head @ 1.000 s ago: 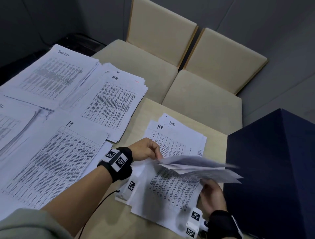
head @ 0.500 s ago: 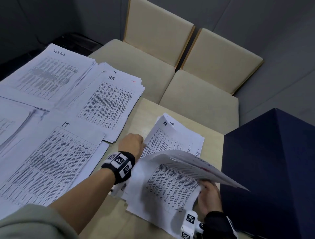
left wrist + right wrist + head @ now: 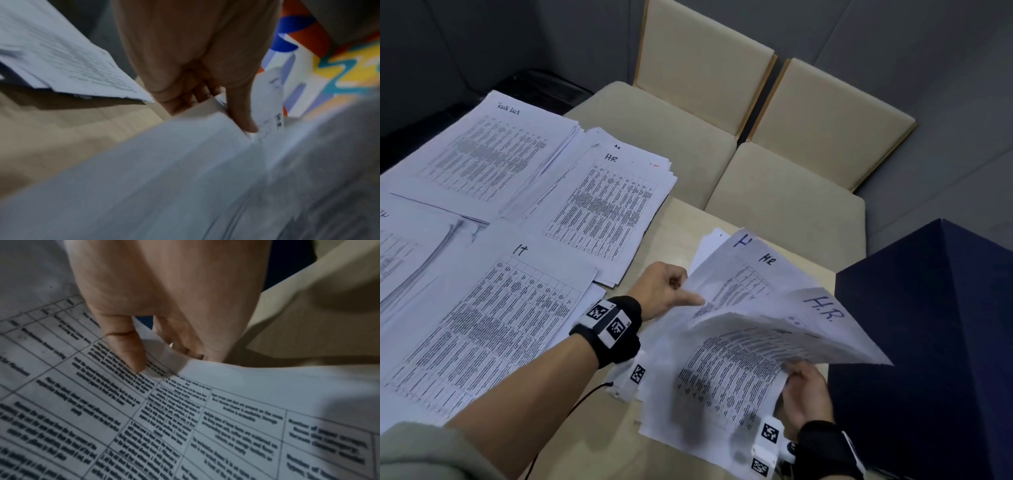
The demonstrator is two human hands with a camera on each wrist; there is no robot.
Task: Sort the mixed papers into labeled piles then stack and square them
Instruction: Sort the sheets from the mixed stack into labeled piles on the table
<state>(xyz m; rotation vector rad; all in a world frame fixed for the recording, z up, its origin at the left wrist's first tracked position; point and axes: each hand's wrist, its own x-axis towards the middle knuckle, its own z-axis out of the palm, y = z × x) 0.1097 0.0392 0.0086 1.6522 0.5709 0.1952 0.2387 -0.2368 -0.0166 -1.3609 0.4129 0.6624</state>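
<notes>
The mixed pile (image 3: 709, 394) of printed sheets lies on the table's near right. My left hand (image 3: 683, 291) grips the left edge of a raised sheet marked HR (image 3: 743, 274); in the left wrist view the left hand (image 3: 226, 113) curls round that paper edge (image 3: 265, 100). My right hand (image 3: 794, 377) pinches the right edge of a lifted bundle whose top sheet reads H.R. (image 3: 825, 315). In the right wrist view the right hand (image 3: 160, 353) has its thumb (image 3: 131, 353) on a printed sheet (image 3: 185, 418) and the other fingers beneath.
Sorted piles cover the left: Task List (image 3: 482, 154), HR (image 3: 606, 205), IT (image 3: 482, 325), and one more at the far left (image 3: 400, 257). A dark blue box (image 3: 928, 342) stands close on the right. Two beige chairs (image 3: 791, 137) sit behind the table edge (image 3: 678, 226).
The bundle in my right hand has tilted up, and its H.R. mark now shows. My left hand has taken the edge of the HR sheet and raised it off the pile.
</notes>
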